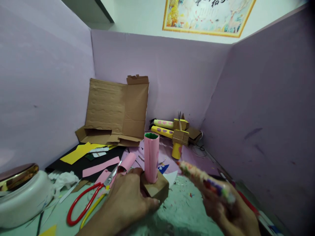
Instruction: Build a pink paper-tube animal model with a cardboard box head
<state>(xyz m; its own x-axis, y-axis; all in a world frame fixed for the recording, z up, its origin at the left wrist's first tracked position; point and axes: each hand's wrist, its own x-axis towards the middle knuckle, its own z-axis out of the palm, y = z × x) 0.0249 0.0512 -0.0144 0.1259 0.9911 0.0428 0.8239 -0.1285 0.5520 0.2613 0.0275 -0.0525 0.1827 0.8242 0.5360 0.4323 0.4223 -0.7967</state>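
My left hand [130, 200] is closed around the side of a small brown cardboard box [159, 188], thumb along its near face. Upright on top of the box stands a pink paper tube [151, 159], green inside. My right hand [227, 209] is closed on a multicoloured pen [209, 180] with a reddish tip, held to the right of the box and apart from it. Motion blurs that hand and the pen. Just left of my left hand lie red-handled scissors [85, 201], blades pointing away. Another pink paper tube [128, 161] lies beyond my left hand.
A large unfolded cardboard box [110, 108] leans at the back. Two yellow giraffe-like paper models [180, 136] rest at back right. Yellow paper [76, 153], a pink strip [100, 166] and a white lidded jar [27, 203] are on the left. Purple panels [159, 65] enclose the table.
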